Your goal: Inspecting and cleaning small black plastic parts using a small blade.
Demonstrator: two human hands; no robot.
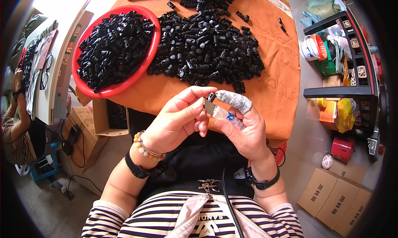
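Note:
Between the thumb and fingertips of my left hand (178, 117) is a small black plastic piece (212, 97). My right hand (248, 132) grips a short flat blade (209, 108) by its wrapped, whitish handle (228, 117), which has blue marks. The blade lies against or very close to the piece; exact contact is hard to see. A grey knitted finger sleeve (236, 100) covers my right index finger, its tip beside the piece. Just beyond my hands, a large heap of similar black pieces (203, 51) spreads over the orange tablecloth (277, 72).
A red basin (156, 43) full of black pieces stands left of the heap. Cardboard boxes (85, 132) sit below it. At the far left a person's arm (20, 109) reaches over another table. On the right are a dark shelf (338, 92) and cartons (331, 194) on the floor.

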